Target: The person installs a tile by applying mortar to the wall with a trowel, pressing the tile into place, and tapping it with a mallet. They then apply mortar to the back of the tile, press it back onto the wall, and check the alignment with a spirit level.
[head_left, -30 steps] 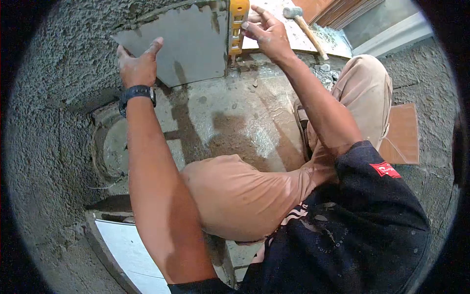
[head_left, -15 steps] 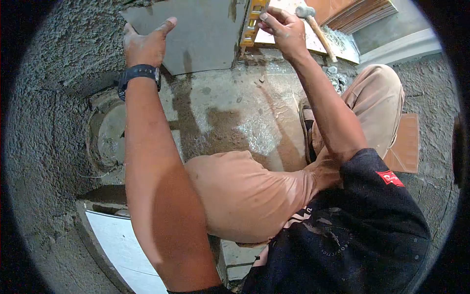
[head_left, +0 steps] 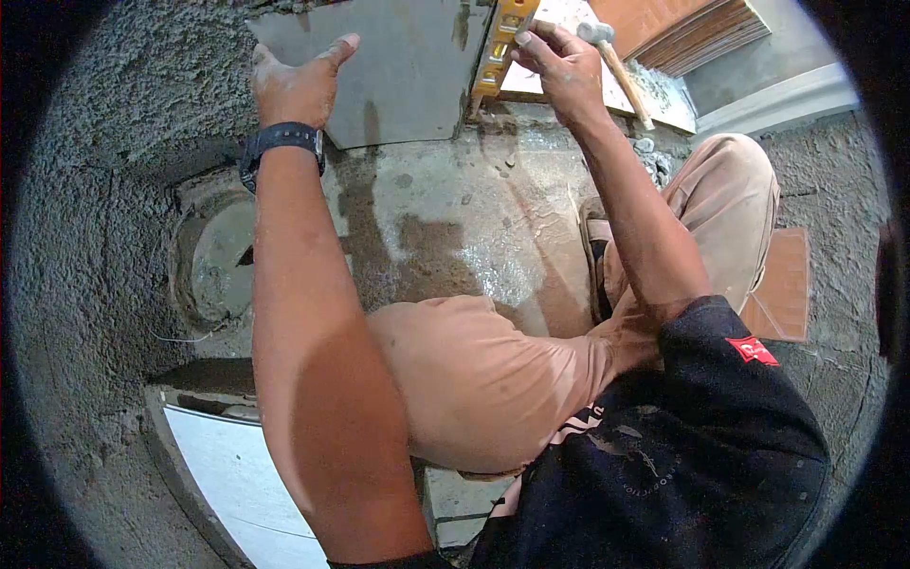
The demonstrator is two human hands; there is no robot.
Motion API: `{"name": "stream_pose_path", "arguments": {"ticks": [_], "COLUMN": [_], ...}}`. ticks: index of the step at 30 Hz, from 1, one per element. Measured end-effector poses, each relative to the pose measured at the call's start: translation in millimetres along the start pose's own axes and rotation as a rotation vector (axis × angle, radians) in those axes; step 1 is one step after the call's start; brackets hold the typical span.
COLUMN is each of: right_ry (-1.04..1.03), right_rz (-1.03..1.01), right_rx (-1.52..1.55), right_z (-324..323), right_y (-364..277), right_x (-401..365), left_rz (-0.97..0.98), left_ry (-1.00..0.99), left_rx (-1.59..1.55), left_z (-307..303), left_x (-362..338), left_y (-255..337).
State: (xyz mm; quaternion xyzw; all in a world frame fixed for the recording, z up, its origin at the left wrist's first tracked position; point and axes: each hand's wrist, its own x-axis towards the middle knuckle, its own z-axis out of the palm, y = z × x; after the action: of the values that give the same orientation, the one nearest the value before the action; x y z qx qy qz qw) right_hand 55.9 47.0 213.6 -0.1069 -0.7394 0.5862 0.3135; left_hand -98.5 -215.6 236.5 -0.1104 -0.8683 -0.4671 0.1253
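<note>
A large flat grey tile (head_left: 398, 76) with wet-looking stains fills the top middle of the view. My left hand (head_left: 296, 87), wearing a dark wristwatch, is at its left edge, thumb and a finger spread apart; the other fingers are hard to make out. Along the tile's right edge lies a yellow spirit level (head_left: 495, 59) with visible vials. My right hand (head_left: 569, 76) has its thumb and curled fingers closed at the level's right side. A rubber mallet (head_left: 621, 71) with a wooden handle rests just right of that hand.
Stacked brown tiles (head_left: 706, 38) stand at the upper right, and a single brown tile (head_left: 779, 284) lies by my knee. Rough cement wall (head_left: 85, 228) is at left. A round recess (head_left: 223, 256) and a white panel (head_left: 232, 465) are on that side.
The whole view has shifted slightly, so the hands, tile and level sit a little further right and lower. Both hands keep nearly the same positions against the tile and level.
</note>
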Motion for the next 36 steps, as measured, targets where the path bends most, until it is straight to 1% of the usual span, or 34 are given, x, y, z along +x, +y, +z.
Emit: {"name": "stream_pose_path", "arguments": {"ticks": [7, 10, 15, 19, 22, 25, 27, 34, 36], "right_ry": [0.011, -0.011, -0.001, -0.003, -0.015, -0.001, -0.003, -0.018, -0.011], "right_rz": [0.012, -0.002, 0.005, 0.007, -0.013, -0.01, -0.007, -0.009, -0.013], "right_rx": [0.052, 0.081, 0.064, -0.017, -0.006, -0.028, 0.0, 0.02, 0.0], "right_z": [-2, -4, -3, -2, -1, -1, -2, -4, -4], "right_y": [7, 9, 9, 2, 2, 2, 4, 7, 5], "right_x": [4, 5, 5, 2, 3, 2, 3, 5, 4], "left_rz": [-0.002, 0.001, 0.0, 0.026, 0.012, 0.006, 0.006, 0.038, -0.006], "left_ry": [-0.005, -0.002, -0.003, -0.001, 0.011, -0.038, -0.008, 0.006, 0.0], "left_rx": [0.026, -0.012, -0.066, -0.028, -0.014, -0.033, 0.026, 0.025, 0.008], "left_z": [-2, 0, 1, -1, 0, -3, -5, -4, -6], "left_x": [-1, -1, 0, 0, 0, 0, -4, -1, -5], "left_y": [3, 1, 0, 1, 1, 1, 5, 5, 9]}}
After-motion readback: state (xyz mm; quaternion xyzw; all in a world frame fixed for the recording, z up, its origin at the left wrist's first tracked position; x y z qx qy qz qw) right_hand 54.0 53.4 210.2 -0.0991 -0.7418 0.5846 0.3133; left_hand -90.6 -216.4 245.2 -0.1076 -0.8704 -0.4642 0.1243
